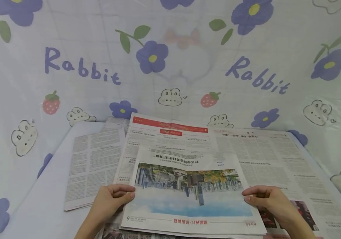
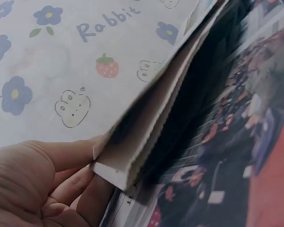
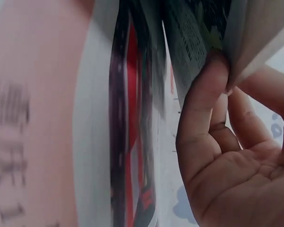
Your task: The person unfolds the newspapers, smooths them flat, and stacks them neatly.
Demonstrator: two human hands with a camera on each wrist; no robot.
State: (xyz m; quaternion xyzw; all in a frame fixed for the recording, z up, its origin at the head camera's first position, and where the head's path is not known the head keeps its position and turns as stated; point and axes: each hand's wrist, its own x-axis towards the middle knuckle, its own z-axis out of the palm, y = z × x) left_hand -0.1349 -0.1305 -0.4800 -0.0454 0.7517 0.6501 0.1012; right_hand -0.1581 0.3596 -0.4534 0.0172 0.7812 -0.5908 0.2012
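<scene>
A folded newspaper (image 1: 188, 202) with a cityscape photo, its print upside down from here, is held just above the other papers in the head view. My left hand (image 1: 109, 202) pinches its left edge between thumb and fingers. On the opposite edge, my right hand (image 1: 273, 202) pinches it the same way. In the left wrist view the left hand (image 2: 61, 184) grips the layered paper edge, and the folds gape slightly. The right wrist view has the right hand (image 3: 236, 137) with thumb and fingers on the sheet's edge; much of the page there is blurred.
Beneath lies a wide spread newspaper (image 1: 266, 152) with a red-banner sheet (image 1: 170, 124) over its left part. Another printed sheet (image 1: 94, 166) rests at the left on the white table (image 1: 51, 189). Behind hangs a curtain (image 1: 185, 66) with rabbits, flowers and strawberries.
</scene>
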